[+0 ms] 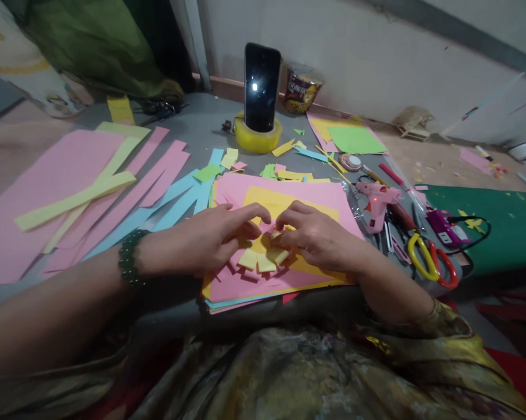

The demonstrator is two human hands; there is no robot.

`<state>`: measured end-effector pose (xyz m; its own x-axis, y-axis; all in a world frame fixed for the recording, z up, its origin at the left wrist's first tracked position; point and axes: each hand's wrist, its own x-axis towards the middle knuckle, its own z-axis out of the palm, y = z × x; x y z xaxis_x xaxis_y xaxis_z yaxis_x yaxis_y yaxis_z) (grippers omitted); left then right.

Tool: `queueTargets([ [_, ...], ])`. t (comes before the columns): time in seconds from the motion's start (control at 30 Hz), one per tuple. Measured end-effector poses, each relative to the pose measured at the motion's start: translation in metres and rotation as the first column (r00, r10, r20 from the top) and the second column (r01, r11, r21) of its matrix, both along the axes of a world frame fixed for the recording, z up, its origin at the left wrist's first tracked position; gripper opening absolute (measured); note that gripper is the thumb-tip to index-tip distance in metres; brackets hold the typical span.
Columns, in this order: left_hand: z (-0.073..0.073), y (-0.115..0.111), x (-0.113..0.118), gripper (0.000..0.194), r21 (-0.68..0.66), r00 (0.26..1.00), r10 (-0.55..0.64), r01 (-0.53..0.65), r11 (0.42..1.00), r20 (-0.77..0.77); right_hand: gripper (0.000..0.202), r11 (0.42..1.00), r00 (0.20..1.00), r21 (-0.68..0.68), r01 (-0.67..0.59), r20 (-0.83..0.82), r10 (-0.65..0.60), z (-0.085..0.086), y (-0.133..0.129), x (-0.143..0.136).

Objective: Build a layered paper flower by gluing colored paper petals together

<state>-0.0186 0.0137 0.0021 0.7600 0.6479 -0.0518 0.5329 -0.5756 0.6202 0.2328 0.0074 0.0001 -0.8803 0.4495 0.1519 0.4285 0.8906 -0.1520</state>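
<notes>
Paper flower point(265, 261), a rounded ring of folded pale-yellow loops over pink ones, lying on a yellow sheet point(263, 196) atop a pink-topped paper stack point(227, 287) at the near edge of the desk point(210, 114). It lies at four o'clock from the left hand point(219, 239) and at eight o'clock from the right hand point(317, 236); neither is clearly nearer. No long axis is evident; both hands cover the upper part. Each grip is narrow, fingers bent inward; whether either pinches paper cannot be told. At twelve o'clock, a phone point(261, 87) stands upright within a yellow tape roll point(254, 140). Between twelve and one o'clock, a noodle cup point(301, 90); contents not discernible.
</notes>
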Motion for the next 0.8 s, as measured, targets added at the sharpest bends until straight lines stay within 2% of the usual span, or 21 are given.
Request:
queueTargets([
  [0.2,0.002,-0.001,0.0,0.051,0.011,1.0,0.001,-0.001,1.0,-0.025,0.037,0.999,0.998,0.034,0.022,-0.067,-0.019,0.005,0.002,0.005],
  [0.5,0.003,-0.001,0.001,0.057,0.018,0.999,0.011,-0.01,1.0,-0.037,0.022,0.997,0.993,0.067,0.03,0.109,-0.038,-0.002,0.0,-0.004],
  [0.67,0.003,-0.001,0.002,0.052,-0.021,0.999,0.025,-0.026,0.999,-0.022,0.015,0.998,0.992,0.063,-0.005,0.126,-0.003,-0.001,0.001,-0.006],
  [0.8,0.002,0.0,0.002,0.05,-0.002,1.0,0.008,-0.008,1.0,0.001,0.012,0.998,0.994,0.066,0.005,0.109,-0.012,-0.004,0.001,-0.006],
])
